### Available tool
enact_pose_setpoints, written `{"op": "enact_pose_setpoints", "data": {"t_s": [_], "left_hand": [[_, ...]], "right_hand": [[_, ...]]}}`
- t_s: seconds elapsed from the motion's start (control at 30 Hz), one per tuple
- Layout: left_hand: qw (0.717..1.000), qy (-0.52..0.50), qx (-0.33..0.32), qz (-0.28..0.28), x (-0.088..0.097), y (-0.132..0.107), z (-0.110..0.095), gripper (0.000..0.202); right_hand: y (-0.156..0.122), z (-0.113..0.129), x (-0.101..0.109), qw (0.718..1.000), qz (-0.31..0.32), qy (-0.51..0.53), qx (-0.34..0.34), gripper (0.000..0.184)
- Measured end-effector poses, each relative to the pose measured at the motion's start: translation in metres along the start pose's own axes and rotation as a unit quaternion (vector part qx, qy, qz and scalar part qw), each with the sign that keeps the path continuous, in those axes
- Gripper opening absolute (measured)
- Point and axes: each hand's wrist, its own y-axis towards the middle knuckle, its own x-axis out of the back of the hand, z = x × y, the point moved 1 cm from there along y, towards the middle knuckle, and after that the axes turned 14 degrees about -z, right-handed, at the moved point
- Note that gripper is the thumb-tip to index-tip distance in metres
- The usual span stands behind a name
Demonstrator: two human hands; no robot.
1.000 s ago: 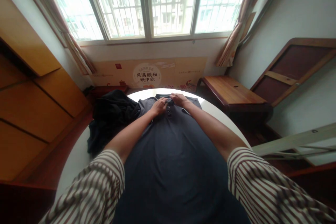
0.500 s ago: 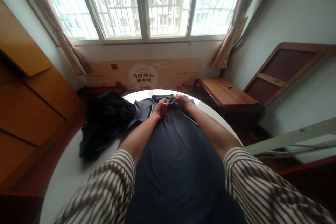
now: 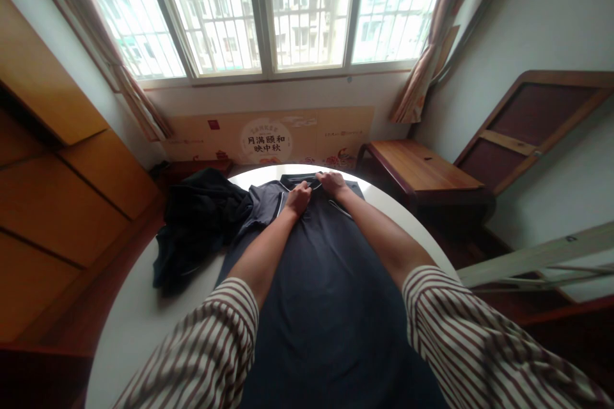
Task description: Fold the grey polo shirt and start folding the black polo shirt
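a dark grey polo shirt lies flat, front up, along the round white counter, its collar at the far edge toward the window. the left hand sits just below the collar, its grip clenched, fingers curled into the cloth at the placket. the right hand rests on the collar beside it, nearly touching; whether its grip pinches the fabric i cannot tell. a heap of black clothing lies on the counter to the left, against the shirt's sleeve. a wooden bench stands to the right.
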Motion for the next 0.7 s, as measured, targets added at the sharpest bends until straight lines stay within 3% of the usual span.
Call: {"op": "enact_pose_setpoints", "data": {"t_s": [0.23, 0.33, 0.4, 0.47, 0.57, 0.63, 0.7], "left_hand": [[1.000, -0.027, 0.008, 0.013, 0.007, 0.004, -0.005, 0.030], [0.999, -0.045, 0.004, 0.023, 0.028, 0.004, -0.004, 0.027], [0.998, -0.058, 0.010, 0.015, 0.053, -0.010, 0.001, 0.029], [0.997, -0.082, 0.013, 0.001, 0.086, -0.039, 0.007, 0.028], [0.990, -0.138, -0.011, 0.007, 0.137, -0.110, 0.009, 0.022], [0.984, -0.168, -0.031, 0.048, 0.165, -0.160, -0.002, 0.021], [0.975, -0.192, -0.068, 0.093, 0.186, -0.197, -0.027, 0.022]], "right_hand": [[-0.014, -0.004, 0.016, 0.999, 0.031, 0.023, 0.003, 0.035], [-0.028, -0.003, 0.037, 0.998, 0.038, 0.042, 0.018, 0.026], [-0.047, 0.001, 0.057, 0.997, 0.028, 0.063, 0.025, 0.025], [-0.078, 0.006, 0.079, 0.996, 0.017, 0.085, 0.029, 0.026], [-0.145, 0.005, 0.107, 0.990, -0.012, 0.140, 0.011, 0.025], [-0.194, -0.004, 0.118, 0.973, -0.041, 0.220, -0.058, 0.021], [-0.232, -0.019, 0.120, 0.946, -0.025, 0.281, -0.157, 0.016]]}}
